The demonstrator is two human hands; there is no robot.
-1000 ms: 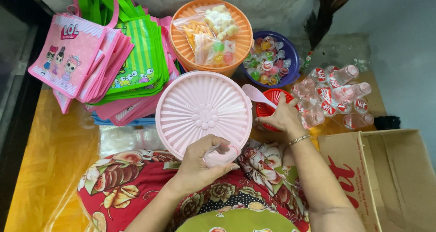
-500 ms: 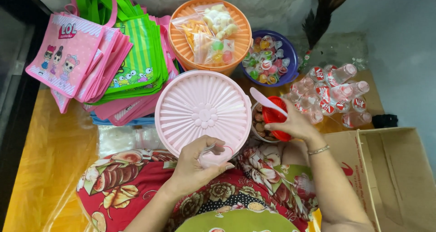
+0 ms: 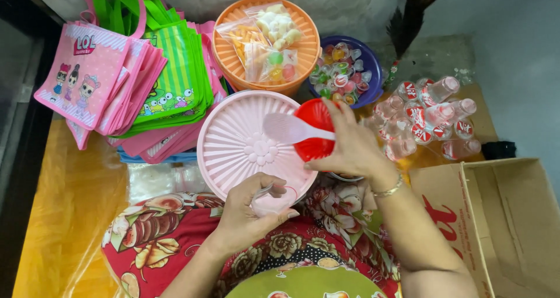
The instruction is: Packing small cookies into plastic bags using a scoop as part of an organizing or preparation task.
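So the right hand (image 3: 353, 149) is wrapped around a small red cup (image 3: 315, 129), tipped on its side so its mouth faces left, over the right edge of the big pink ribbed lid (image 3: 233, 140). Same hand also pinches a pale pink plastic spoon (image 3: 289, 129), which lies nearly level: long axis runs left-right, bowl end pointing left over the lid, handle going back under the fingers.

The left hand (image 3: 251, 213) is closed around a small clear pink-tinted cup (image 3: 273, 200) at the lid's near edge, right above the floral cloth on the lap (image 3: 175, 228). Can't tell what's in it.

Past the lid's far edge there's an orange basket (image 3: 230, 53) with snack bags (image 3: 262, 41), and a purple bowl (image 3: 373, 70) of colourful little jelly cups just right of it. Stack of pink and green tote bags (image 3: 134, 82) at far left, a cluster of small bottles (image 3: 431, 111) on the right, and an open cardboard box (image 3: 513, 216) in the near right corner.
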